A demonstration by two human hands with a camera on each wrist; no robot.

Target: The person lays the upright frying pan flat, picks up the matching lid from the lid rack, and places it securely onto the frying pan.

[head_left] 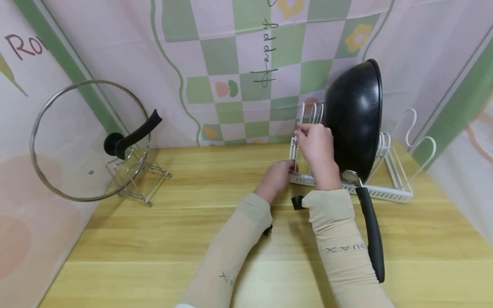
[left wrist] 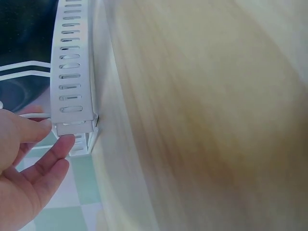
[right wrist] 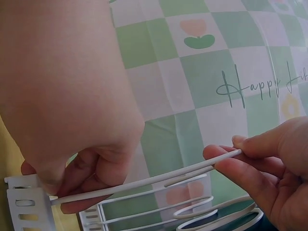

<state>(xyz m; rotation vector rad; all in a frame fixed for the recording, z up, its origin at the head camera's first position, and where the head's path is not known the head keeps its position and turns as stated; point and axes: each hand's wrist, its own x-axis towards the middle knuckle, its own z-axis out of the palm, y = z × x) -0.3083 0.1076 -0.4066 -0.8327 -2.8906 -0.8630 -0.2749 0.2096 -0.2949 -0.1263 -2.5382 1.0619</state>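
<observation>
A white pan rack [head_left: 385, 194] with slotted side rails and wire dividers stands along the back of the table. My right hand [head_left: 317, 143] pinches the free end of a white wire divider [right wrist: 154, 179] between thumb and fingers, at the rack's left end. Low down, my left hand [head_left: 275, 177] holds the foot of that same divider, where it meets the slotted rail [left wrist: 72, 72]; its fingertips touch the rail's end. A black wok [head_left: 356, 115] is propped on its side in the rack, close to my right hand, its handle [head_left: 371, 235] reaching toward me.
At the left, a glass lid [head_left: 90, 171] with a metal rim and black handle [head_left: 132, 134] leans upright in a small wire stand [head_left: 148, 196]. A black piece [head_left: 298, 202] lies partly under my right forearm. Behind the table hangs a checkered cloth [head_left: 219, 60].
</observation>
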